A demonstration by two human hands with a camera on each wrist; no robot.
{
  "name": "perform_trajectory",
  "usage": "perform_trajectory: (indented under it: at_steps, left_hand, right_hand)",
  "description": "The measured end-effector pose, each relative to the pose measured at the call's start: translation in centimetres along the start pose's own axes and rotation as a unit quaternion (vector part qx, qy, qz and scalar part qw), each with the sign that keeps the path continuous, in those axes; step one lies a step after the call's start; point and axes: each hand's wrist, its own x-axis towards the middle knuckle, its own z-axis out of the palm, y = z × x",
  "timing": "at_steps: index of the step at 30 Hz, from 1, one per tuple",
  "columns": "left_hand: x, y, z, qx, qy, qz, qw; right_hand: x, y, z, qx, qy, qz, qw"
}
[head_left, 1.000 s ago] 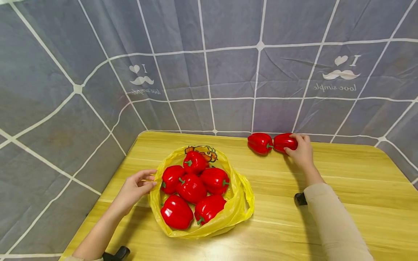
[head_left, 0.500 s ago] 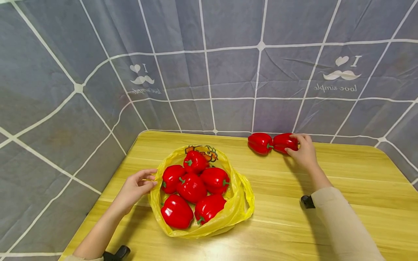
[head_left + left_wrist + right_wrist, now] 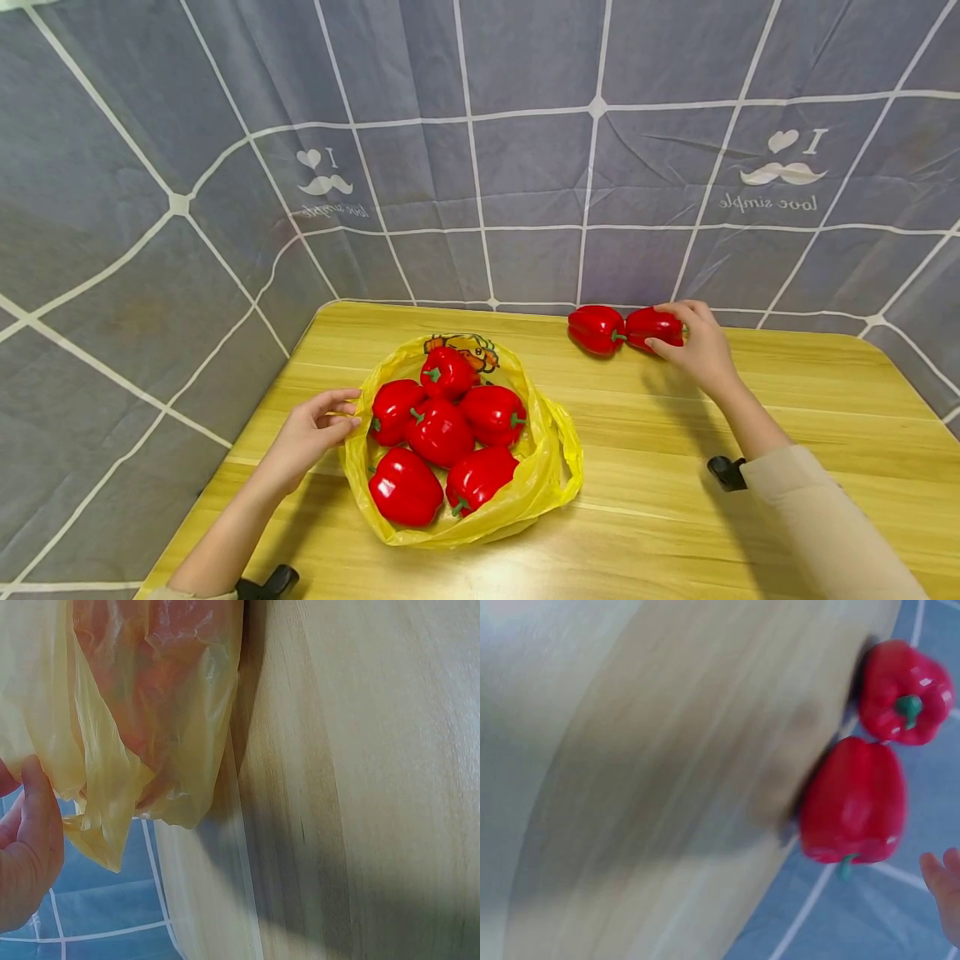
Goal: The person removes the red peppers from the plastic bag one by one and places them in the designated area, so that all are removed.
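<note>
My left hand (image 3: 311, 437) pinches the left rim of a yellow plastic bag (image 3: 536, 496); the left wrist view has thumb and finger at its translucent film (image 3: 112, 765). Inside the bag lie several red bell peppers (image 3: 441, 432) with green stems. At the table's back edge, my right hand (image 3: 701, 346) is spread around the right end of a red bell pepper (image 3: 643, 327). In the right wrist view, its fingers (image 3: 943, 881) are apart from that pepper (image 3: 853, 801). A second bell pepper (image 3: 596, 330) lies end to end with it on the left.
The wooden table (image 3: 622, 517) ends at a grey cloth backdrop (image 3: 532, 183) with white grid lines, just behind the two peppers. A handle loop (image 3: 572, 450) of the bag sticks out to its right. Black straps (image 3: 726, 472) sit on both wrists.
My right forearm has swung to the right and its hand has shifted slightly over the pepper, whose stem now shows. The left hand and the bag stay put.
</note>
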Motion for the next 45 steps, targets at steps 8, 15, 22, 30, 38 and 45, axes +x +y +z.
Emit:
perform_trajectory:
  at_steps: [8,15,22,30,38,45]
  left_hand:
    - [0.0,-0.1,-0.1,-0.004,0.001,0.004,1.0000]
    - [0.1,0.0,0.1,0.000,0.001,0.005,1.0000]
    - [0.2,0.1,0.1,-0.004,0.001,0.001,1.0000]
    - [0.3,0.2,0.1,0.001,0.002,0.002,1.0000]
    - [0.2,0.0,0.1,0.004,0.004,0.001,1.0000]
    - [-0.1,-0.1,0.2,0.002,0.004,0.004,1.0000]
  right_hand:
    - [-0.3,-3.7,-0.5,0.055,-0.053,-0.044,0.9961]
    - [-0.6,-6.7,-0.2,0.122,-0.085,-0.074,0.9861]
    - [-0.6,-9.2,0.2,0.172,-0.121,-0.086,0.9738]
    - [-0.4,-11.2,1.3,0.208,-0.160,-0.100,0.9598]
    - [-0.7,-13.7,2.8,0.235,-0.196,-0.115,0.9452]
    - [-1.2,-15.1,4.5,0.260,-0.223,-0.120,0.9316]
